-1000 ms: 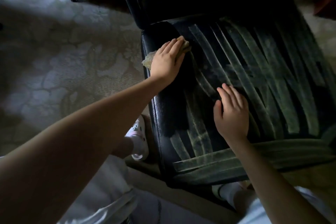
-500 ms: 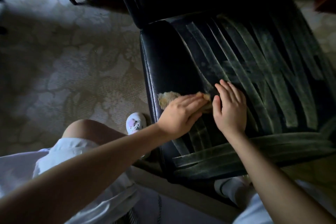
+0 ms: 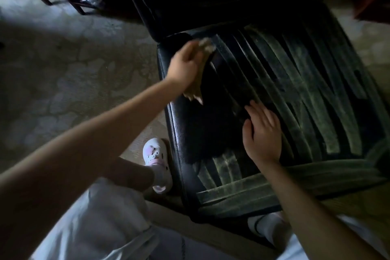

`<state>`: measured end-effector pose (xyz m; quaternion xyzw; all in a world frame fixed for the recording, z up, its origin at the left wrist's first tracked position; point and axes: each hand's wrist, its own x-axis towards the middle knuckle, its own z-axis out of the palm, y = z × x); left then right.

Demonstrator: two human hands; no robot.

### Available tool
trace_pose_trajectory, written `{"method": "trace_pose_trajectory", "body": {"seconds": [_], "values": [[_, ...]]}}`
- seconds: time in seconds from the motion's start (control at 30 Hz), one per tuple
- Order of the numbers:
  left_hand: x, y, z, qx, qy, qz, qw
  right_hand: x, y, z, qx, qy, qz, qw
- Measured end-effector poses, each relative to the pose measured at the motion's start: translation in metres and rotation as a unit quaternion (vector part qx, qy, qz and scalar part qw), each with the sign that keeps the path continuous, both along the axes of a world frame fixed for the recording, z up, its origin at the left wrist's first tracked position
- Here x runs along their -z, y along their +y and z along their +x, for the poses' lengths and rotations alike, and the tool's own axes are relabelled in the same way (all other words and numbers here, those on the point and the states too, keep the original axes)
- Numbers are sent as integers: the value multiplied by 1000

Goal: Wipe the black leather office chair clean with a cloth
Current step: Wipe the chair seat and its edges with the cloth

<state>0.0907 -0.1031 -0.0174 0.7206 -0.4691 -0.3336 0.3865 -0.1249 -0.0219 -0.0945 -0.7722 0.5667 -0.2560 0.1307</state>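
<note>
now my left hand (image 3: 185,65) is curled around the tan cloth (image 3: 205,47) at the back left corner of the black leather chair (image 3: 211,133) seat, with cloth ends poking out above and below my fist. my right hand (image 3: 262,133) lies flat on the seat nearer the front, fingers straight. pale dusty streaks (image 3: 299,95) cover the seat's right side, and the left part looks dark.

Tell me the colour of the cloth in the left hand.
The cloth is pale tan, somewhat blurred; the head view is the only one.
</note>
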Motion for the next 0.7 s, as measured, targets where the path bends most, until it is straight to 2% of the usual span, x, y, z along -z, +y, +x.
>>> {"method": "trace_pose_trajectory", "body": {"seconds": [0.1, 0.2, 0.3, 0.43, 0.7], "values": [[0, -39, 27, 17, -154, -17, 988, 0, -1, 1, 5, 18, 9, 1000], [24, -59, 39, 65, -229, -1, 971, 1, -1, 1, 3, 39, 7, 999], [55, -57, 34, 75, -321, -39, 943, 2, -2, 2, 7, 37, 5, 999], [63, -59, 30, 66, -329, -29, 941, 4, -1, 4, 8, 32, 0, 999], [66, -17, -6, 157, -348, -93, 919, 3, 0, 7, 16, 4, -25, 1000]]}}
